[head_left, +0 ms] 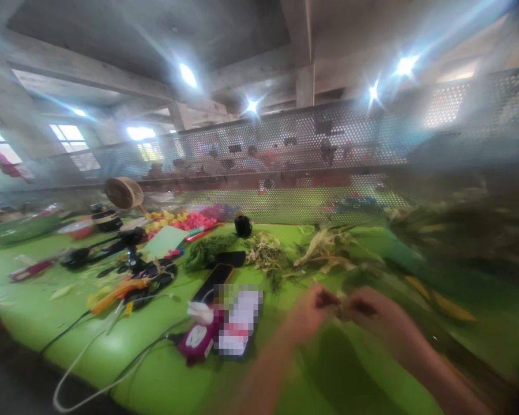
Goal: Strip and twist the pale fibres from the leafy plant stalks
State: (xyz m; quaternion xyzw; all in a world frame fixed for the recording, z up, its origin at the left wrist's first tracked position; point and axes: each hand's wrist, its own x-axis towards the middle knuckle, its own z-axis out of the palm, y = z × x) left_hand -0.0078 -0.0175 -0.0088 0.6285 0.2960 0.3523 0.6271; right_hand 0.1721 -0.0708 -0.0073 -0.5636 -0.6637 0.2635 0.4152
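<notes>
Over the green worktop (151, 374), the left hand (309, 311) and the right hand (374, 308) are close together, and their fingers look pinched shut on a small pale bit (341, 298). It could slip out, because it is so little and only fingertips seem to have it. If it fell, it might get lost near the dry leaves (328, 248) or the little leafy pile (266, 253), since those are pale too. Pinching too hard might squash or tear it, if it is soft.

The lit phone (241, 323) lies near the left arm (266, 363), so a wide swing of that arm could bump it. A white cord (55, 395) loops out past the front edge, and a tug on it might pull things along.

The small pale bit is up between the two hands, at their fingertips. It looks whitish, maybe a bit yellow, and most of it is hidden by fingers. It is too blurry to tell its shape or what it is made of.
</notes>
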